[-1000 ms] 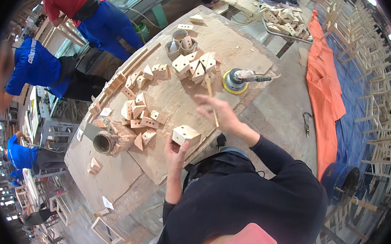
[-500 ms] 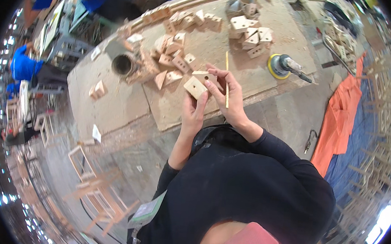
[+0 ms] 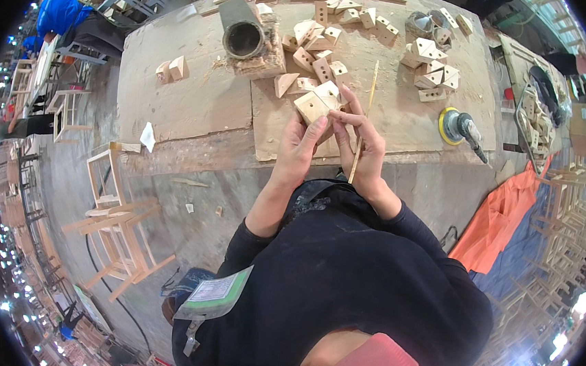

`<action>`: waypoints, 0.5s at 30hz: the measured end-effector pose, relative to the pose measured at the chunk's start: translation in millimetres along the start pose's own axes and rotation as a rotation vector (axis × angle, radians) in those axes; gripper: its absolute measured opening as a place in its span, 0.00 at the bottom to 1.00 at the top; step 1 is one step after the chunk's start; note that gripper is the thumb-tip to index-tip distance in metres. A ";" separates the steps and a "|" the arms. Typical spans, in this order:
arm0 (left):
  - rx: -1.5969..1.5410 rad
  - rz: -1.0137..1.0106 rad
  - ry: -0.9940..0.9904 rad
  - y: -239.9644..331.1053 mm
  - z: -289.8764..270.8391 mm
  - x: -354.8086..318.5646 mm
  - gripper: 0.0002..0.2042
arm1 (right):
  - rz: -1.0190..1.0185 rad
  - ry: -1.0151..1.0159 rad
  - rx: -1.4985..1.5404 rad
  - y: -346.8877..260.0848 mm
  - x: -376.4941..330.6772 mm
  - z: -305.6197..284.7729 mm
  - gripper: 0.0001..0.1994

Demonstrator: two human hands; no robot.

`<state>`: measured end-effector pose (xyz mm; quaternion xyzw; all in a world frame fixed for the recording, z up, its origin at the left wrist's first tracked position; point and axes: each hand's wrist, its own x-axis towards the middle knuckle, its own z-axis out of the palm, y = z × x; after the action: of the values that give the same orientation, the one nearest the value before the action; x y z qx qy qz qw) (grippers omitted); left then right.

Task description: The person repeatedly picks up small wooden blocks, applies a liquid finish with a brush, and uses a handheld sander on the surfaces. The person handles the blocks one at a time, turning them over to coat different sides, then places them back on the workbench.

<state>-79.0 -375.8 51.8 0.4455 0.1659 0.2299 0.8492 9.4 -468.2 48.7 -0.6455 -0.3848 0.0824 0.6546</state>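
Note:
My left hand [image 3: 297, 147] is closed round a pale wooden block [image 3: 310, 107] with a small drilled hole in its upward face, thumb along the near edge. Against the block's right side, the fingertips of my right hand [image 3: 366, 147] are pinched together. A thin, straight wooden stick [image 3: 373, 86] runs through the right hand's fingers, its upper end pointing away from me. Another pale block [image 3: 327, 92] shows just behind the held one; I cannot tell whether it is held too. Beyond the hands lies a loose heap of drilled, angled wooden blocks [image 3: 304, 60].
A stack of similar blocks [image 3: 434, 74] stands at the right, near a sander with a yellow pad [image 3: 452, 125]. A round metal tube [image 3: 243, 39] sits on the workbench [image 3: 195, 117] at left. Wooden chair frames [image 3: 120, 231] and an orange cloth [image 3: 500, 216] lie beyond its edges.
My right fingers have shifted from the far block to the right side of the left hand's block. The stick remains in the right hand. The whole view has swung.

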 end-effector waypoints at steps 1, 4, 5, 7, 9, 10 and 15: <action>-0.117 -0.010 -0.005 4.1 -3.3 -0.6 0.22 | -0.006 -0.021 -0.040 -1.3 0.4 4.2 0.10; -0.370 -0.030 -0.031 15.8 -15.0 -3.4 0.21 | 0.041 -0.007 0.034 -3.8 1.6 19.7 0.09; -0.387 -0.032 -0.044 18.6 -19.3 -4.7 0.22 | 0.063 0.001 0.087 -4.5 2.0 25.1 0.10; -0.375 -0.047 -0.069 26.8 -27.8 -6.2 0.22 | 0.106 0.019 0.192 -5.6 4.0 35.8 0.10; -0.316 -0.075 -0.094 39.4 -37.0 -6.5 0.23 | 0.152 -0.020 0.233 -7.5 6.0 44.1 0.10; -0.284 -0.108 -0.093 42.7 -46.6 -8.2 0.23 | 0.176 -0.041 0.250 -10.4 7.6 47.4 0.11; -0.181 -0.212 -0.069 46.4 -109.3 -15.5 0.24 | 0.248 -0.351 0.073 -36.5 30.3 58.6 0.14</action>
<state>-156.4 -286.7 31.7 0.3549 0.1615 0.1375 0.9105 -19.7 -409.7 86.3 -0.6394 -0.4072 0.2875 0.5854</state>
